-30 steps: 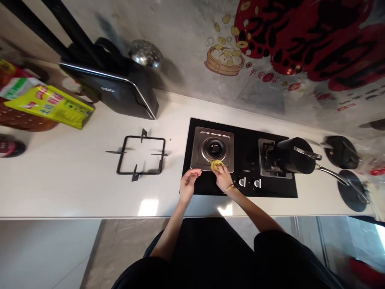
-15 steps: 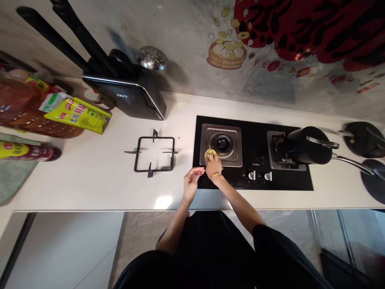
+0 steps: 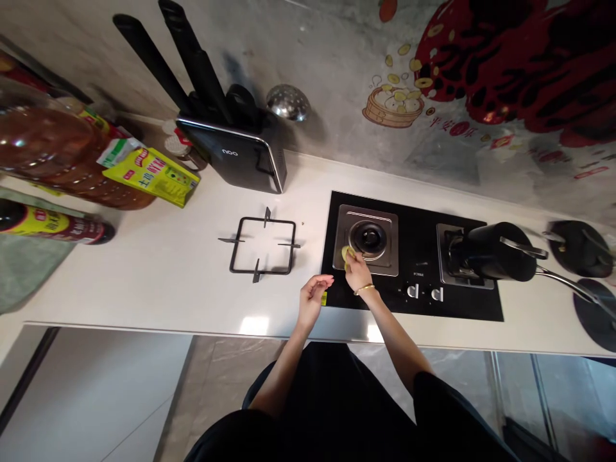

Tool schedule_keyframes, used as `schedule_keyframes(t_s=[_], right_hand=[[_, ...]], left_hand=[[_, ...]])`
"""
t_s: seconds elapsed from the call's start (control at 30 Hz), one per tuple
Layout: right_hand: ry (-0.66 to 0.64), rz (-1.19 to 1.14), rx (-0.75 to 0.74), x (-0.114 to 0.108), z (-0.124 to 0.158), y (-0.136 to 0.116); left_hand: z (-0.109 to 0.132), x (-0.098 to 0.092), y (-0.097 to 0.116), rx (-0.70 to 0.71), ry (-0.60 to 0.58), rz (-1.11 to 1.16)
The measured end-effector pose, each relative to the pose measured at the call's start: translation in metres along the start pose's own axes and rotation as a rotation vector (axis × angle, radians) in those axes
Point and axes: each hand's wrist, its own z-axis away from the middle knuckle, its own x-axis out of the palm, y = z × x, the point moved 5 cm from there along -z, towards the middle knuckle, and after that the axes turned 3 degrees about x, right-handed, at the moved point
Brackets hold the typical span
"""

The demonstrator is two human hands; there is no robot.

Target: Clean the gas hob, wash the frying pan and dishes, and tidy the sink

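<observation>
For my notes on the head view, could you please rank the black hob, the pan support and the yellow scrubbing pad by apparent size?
1. black hob
2. loose pan support
3. yellow scrubbing pad, partly under the right hand

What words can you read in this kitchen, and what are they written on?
"noo": white logo on the black knife block.
Red characters on the yellow packet: too blurred to read.
Yellow label on the dark bottle lying on its side: too blurred to read.
Red characters on the wall sticker: too small to read.
Small white mark on the black glass hob: too small to read.
</observation>
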Motion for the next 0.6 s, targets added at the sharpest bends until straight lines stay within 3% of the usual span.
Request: schedule_keyframes(t_s=[0.13,0.2,0.27,0.33,0.43,0.5,0.6], right_hand=[[0.066,-0.027,0.171,-0.019,-0.070,-0.030],[-0.008,-0.009,0.272,-0.019,-0.096,-0.036],[-0.096,0.017,0.323,-0.012,-0.101,-0.037],[-0.114,0.050,0.307,-0.002,-0.081,-0.036],[-0.086,0.116,0.236,0.015,-0.020,-0.033],[-0.147,0.116,0.199,0.021,0.016,-0.028],[-0.162,0.008,0.102,0.000,0.028,-0.013]], left_hand=[[-0.005,-0.006,0.002,0.009,-0.006,-0.006],[-0.006,-0.009,0.004,0.016,-0.002,-0.018],[-0.007,-0.012,0.006,0.015,0.010,-0.021],[-0.008,-0.014,0.007,0.005,0.023,-0.019],[-0.008,-0.011,0.008,0.007,0.013,-0.017],[-0.008,-0.006,0.011,0.019,-0.013,-0.010],[-0.008,0.000,0.013,0.018,-0.048,-0.008]])
